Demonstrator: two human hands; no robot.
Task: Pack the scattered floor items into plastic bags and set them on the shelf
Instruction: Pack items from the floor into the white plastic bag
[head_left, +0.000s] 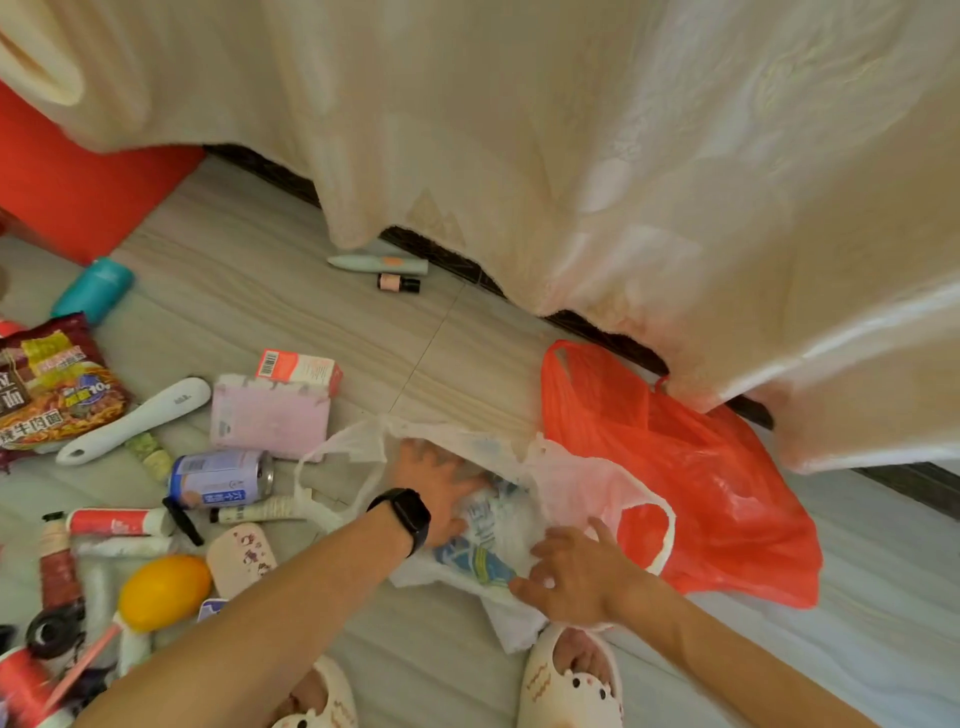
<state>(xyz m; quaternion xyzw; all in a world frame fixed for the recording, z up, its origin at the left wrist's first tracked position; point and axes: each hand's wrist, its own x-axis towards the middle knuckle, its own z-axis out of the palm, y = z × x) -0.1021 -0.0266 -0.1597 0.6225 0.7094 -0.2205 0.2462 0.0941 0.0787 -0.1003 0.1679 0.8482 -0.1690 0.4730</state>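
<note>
On the floor, just before two cream slippers: a white plastic bag, thin and half see-through, lying flat with its mouth open to the left. Left hand pushed inside this bag, a black watch on the wrist. Seen only through the plastic film, so not possible to tell if grasping something or released. Beside that hand, inside the bag, a blue and white packet.

Right hand on the near right part of the bag, released, fingers spread and nearly straight, fingertips touching the plastic next to the packet.

Just right of the white bag and touching it, a red plastic bag, crumpled, with one white handle lying over the red plastic.

On the left part of the floor, not packed:
- a noodle packet
- a white tool with a handle
- a pink pack, with an orange and white box against its far side
- a drink can on its side
- a red and white tube
- a yellow round fruit
- a teal bottle, further away

Well apart from the bags, close to the far edge of the floor under a hanging cream cloth: a pale pen-shaped tube and a small bottle with black cap, side by side.
</note>
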